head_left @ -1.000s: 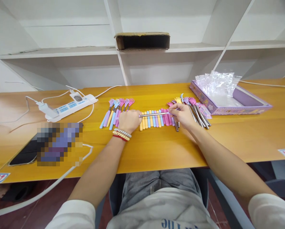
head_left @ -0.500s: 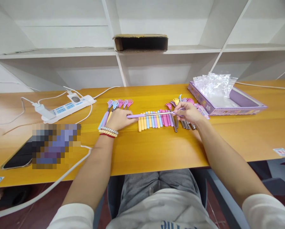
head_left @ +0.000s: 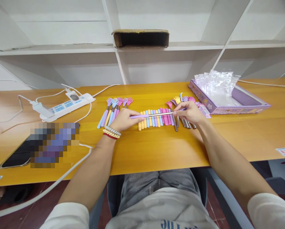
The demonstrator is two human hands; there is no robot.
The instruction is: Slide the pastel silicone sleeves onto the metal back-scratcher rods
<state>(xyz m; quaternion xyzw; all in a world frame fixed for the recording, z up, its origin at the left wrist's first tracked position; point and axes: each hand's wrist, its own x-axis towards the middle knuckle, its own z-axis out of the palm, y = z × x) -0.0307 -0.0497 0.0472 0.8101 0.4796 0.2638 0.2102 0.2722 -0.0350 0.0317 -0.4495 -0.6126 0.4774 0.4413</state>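
A stick with a purple handle and a metal rod is held level between both hands. My left hand is closed on its purple handle, and my right hand pinches the far end of the rod. Beneath the stick lies a row of coloured handles in yellow, blue, purple and pink. Left of my left hand lie several hand-shaped scratchers with coloured handles. Around my right hand are more hand-shaped heads on metal rods, partly covered by that hand.
A purple tray holds clear plastic bags at the right. A power strip with cables and a dark phone lie at the left. An open cardboard box sits on the white shelf.
My left hand has shifted slightly right along with the purple handle, showing more of the scratchers beside it. The view has moved a little.
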